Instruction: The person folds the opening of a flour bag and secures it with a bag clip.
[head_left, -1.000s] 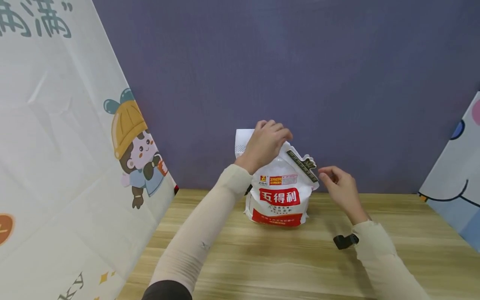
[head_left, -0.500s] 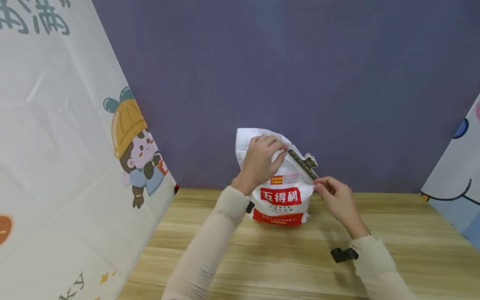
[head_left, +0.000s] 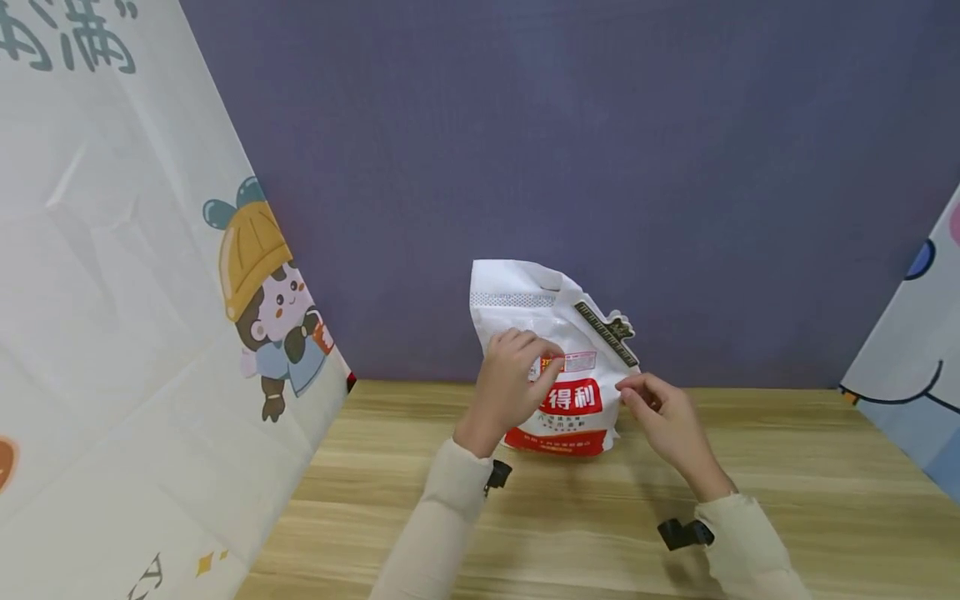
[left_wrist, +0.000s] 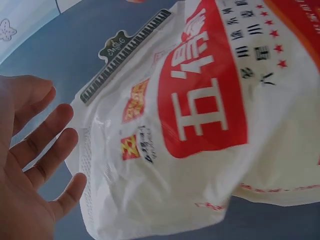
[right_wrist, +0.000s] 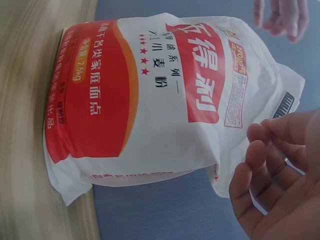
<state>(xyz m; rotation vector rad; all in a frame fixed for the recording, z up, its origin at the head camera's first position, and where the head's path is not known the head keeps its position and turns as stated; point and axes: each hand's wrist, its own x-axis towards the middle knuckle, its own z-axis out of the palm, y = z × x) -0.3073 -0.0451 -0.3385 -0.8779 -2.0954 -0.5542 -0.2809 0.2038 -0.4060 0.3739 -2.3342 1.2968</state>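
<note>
A white and red flour bag (head_left: 573, 433) stands on the table against the back wall, its top folded down at the right. Along that slanting fold sits a dark, ruler-like bag clip (head_left: 606, 333) with a shaped handle. My left hand (head_left: 510, 387) hovers before the bag's front, fingers loosely bent and holding nothing; the left wrist view shows its spread fingers (left_wrist: 50, 150) beside the bag's top. Just below the clip, my right hand (head_left: 671, 421) is at the bag's right edge, thumb and forefinger close together with nothing visible between them. Whether its fingertips touch the bag I cannot tell.
The wood-grain table (head_left: 570, 517) runs back to a blue-grey wall (head_left: 480, 150). A white cartoon-printed sheet (head_left: 112, 292) stands at the left, and another printed panel (head_left: 915, 375) at the right. Small black cameras (head_left: 684, 533) are worn at both wrists.
My left hand has come down from the bag's top to its front, uncovering the upper edge. The right hand touched the clip's lower end, then moved slightly down and left.
</note>
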